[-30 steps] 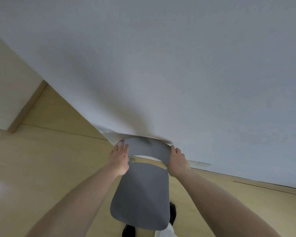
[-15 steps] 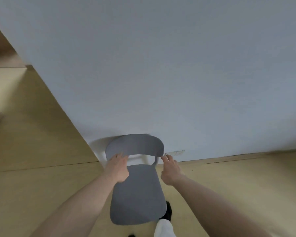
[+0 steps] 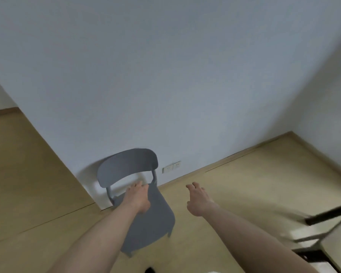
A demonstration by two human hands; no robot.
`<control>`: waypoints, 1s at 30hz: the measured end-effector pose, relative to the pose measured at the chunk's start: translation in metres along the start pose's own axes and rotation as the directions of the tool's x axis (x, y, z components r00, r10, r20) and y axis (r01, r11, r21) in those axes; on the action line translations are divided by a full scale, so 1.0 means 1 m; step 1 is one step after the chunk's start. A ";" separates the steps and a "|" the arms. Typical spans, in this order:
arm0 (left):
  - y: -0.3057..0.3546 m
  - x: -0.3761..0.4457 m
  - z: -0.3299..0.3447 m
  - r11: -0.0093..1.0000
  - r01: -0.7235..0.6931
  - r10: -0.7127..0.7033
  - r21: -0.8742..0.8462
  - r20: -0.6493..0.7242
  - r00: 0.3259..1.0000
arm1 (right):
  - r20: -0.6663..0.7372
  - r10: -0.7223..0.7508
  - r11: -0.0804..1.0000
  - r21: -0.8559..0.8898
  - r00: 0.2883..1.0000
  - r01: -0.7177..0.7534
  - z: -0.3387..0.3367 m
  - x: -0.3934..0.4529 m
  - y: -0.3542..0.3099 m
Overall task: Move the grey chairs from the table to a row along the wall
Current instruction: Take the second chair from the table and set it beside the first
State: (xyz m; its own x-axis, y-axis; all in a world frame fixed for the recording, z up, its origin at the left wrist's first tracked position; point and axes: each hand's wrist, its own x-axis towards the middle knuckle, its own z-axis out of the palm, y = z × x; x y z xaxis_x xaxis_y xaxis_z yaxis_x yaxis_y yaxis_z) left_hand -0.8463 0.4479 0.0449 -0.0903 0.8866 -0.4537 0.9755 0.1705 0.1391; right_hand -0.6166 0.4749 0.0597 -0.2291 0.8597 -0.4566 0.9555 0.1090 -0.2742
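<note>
A grey plastic chair (image 3: 146,213) stands on the wooden floor with its curved backrest against the pale wall (image 3: 165,75). My left hand (image 3: 137,198) hovers over the back of the seat, fingers loose, holding nothing. My right hand (image 3: 198,199) is off the chair, to its right above the floor, fingers spread and empty. No other grey chair is in view.
A double wall socket (image 3: 171,167) sits low on the wall right of the chair. At the right edge a table with dark legs (image 3: 327,215) and a pale top juts in. A room corner lies at the far right.
Both hands let go of the chair's backrest and drew back; the right hand swung out to the right. My view pulled back and turned right, bringing the table into sight.
</note>
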 end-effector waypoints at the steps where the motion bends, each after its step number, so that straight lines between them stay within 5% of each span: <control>1: 0.010 -0.006 0.001 1.000 -0.015 0.015 0.009 -0.002 1.000 | -0.010 0.007 1.000 0.009 1.000 -0.007 0.001 -0.009 0.009; 9: 0.123 -0.068 0.031 0.985 -0.136 0.141 0.104 -0.046 0.989 | -0.079 0.066 0.996 0.071 0.995 -0.061 0.016 -0.105 0.119; 20: 0.309 -0.202 0.166 0.947 -0.271 0.250 0.170 0.135 0.959 | 0.024 0.274 0.956 0.106 0.962 -0.275 0.090 -0.305 0.333; 30: 0.388 -0.321 0.233 0.864 -0.429 0.403 0.265 0.149 0.903 | -0.028 0.413 0.875 0.288 0.910 -0.388 0.150 -0.449 0.383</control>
State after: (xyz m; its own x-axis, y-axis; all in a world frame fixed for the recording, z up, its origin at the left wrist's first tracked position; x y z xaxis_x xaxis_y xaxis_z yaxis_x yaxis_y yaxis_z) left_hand -0.3922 0.1296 0.0398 0.3414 0.8051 -0.4850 0.9343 -0.3470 0.0816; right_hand -0.1758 0.0559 0.0332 0.1909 0.8416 -0.5052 0.8718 -0.3819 -0.3068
